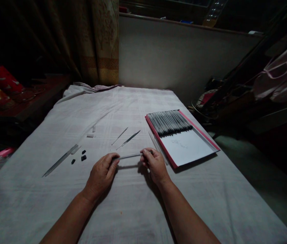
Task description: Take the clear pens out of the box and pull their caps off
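Observation:
Between my two hands a slim, clear pen barrel [130,156] is held level above the cloth. My left hand [102,173] pinches its left end, and my right hand [155,164] grips the right end, where something dark shows at the fingertips. Just beyond lie thin ink refills [130,138], one of them darker. To the left are small black pen parts [83,157], clear caps [90,136] and long clear tubes [60,160]. On the right, a red-edged box lid [172,161] holds a row of clear pens with black tips [170,122].
A pale checked cloth [138,210] covers the bed-like surface. White paper with scribbles [186,145] lies in the box. More clear tubes [158,145] rest along its left side. A curtain [100,40] hangs behind; a side table [29,105] with packets stands left.

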Tool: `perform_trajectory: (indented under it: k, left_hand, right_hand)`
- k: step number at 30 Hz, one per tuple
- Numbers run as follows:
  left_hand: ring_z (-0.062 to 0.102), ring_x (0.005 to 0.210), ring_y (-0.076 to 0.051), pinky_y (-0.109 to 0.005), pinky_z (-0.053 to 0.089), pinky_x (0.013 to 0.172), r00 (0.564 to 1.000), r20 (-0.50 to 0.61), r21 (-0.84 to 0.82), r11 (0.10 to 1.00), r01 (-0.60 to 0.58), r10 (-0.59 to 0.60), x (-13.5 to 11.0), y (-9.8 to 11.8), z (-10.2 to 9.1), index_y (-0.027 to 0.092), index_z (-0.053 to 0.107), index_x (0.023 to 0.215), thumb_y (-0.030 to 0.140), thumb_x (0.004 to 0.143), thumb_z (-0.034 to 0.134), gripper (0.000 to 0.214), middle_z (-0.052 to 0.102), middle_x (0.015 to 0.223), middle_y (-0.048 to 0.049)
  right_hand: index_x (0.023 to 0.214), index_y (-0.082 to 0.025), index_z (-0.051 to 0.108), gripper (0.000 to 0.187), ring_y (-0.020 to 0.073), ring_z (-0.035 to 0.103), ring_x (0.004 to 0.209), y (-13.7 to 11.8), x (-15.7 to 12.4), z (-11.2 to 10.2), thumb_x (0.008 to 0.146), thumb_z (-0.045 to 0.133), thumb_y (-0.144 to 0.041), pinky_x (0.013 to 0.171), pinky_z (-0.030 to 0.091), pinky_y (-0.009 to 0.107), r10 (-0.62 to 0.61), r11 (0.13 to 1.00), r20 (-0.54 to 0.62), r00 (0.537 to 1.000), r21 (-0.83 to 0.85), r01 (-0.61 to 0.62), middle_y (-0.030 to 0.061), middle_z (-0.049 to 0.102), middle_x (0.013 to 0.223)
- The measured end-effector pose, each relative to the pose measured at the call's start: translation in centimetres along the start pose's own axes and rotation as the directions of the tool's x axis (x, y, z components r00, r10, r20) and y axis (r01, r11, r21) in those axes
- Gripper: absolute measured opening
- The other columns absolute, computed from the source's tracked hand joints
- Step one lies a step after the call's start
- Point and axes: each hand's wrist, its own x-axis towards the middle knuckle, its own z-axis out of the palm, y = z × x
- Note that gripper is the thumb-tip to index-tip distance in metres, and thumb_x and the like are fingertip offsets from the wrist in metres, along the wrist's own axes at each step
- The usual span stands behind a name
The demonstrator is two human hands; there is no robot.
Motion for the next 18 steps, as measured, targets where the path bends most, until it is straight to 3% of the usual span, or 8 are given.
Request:
perform_trajectory:
  k: [6, 9, 12, 18]
  left_hand:
    - [0.071, 0.075, -0.019, -0.029, 0.058, 0.073, 0.995, -0.030, -0.097, 0.991, 0.091, -0.094, 0.0, -0.2, -0.9, 0.022, 0.070, 0.093, 0.052, 0.096, 0.044, 0.040, 0.074, 0.083, -0.0036]
    - [0.062, 0.059, -0.015, -0.025, 0.052, 0.058, 0.983, -0.093, -0.125, 0.981, 0.148, -0.160, 0.0, 0.0, -1.4, 0.021, 0.068, 0.085, 0.052, 0.096, 0.043, 0.041, 0.062, 0.064, 0.0014]
    - [0.048, 0.047, -0.012, -0.022, 0.040, 0.045, 0.956, -0.160, -0.167, 0.961, 0.219, -0.246, 0.0, 0.0, -1.6, 0.021, 0.063, 0.080, 0.052, 0.096, 0.042, 0.041, 0.046, 0.053, 0.0047]
    - [0.043, 0.046, -0.011, -0.021, 0.035, 0.044, 0.936, -0.199, -0.218, 0.944, 0.248, -0.292, -0.1, -0.2, -1.3, 0.021, 0.059, 0.080, 0.050, 0.096, 0.044, 0.036, 0.043, 0.053, 0.0055]
  right_hand:
    - [0.073, -0.017, 0.069, 0.054, 0.0069, 0.044, 0.038, 0.4, -0.3, -0.1, 0.068, 0.074, -0.070, 0.037, 0.031, 0.017, 0.056, 0.995, 0.167, 0.984, -0.086, -0.042, -0.0003, 0.064, 0.053]
    - [0.065, -0.018, 0.066, 0.061, 0.0087, 0.045, 0.036, 1.0, -0.5, -0.2, 0.077, 0.061, -0.077, 0.037, 0.030, 0.019, 0.031, 0.970, 0.235, 0.972, -0.242, 0.028, -0.0002, 0.060, 0.047]
    - [0.065, -0.018, 0.066, 0.063, 0.0114, 0.054, 0.042, 1.5, -0.8, -0.2, 0.085, 0.052, -0.077, 0.045, 0.038, 0.021, 0.001, 0.916, 0.326, 0.945, -0.380, 0.130, -0.0004, 0.060, 0.048]
    - [0.063, -0.020, 0.058, 0.063, 0.0123, 0.055, 0.050, 1.4, -1.0, 0.0, 0.091, 0.043, -0.075, 0.054, 0.041, 0.023, -0.015, 0.864, 0.420, 0.907, -0.451, 0.223, -0.0023, 0.054, 0.050]
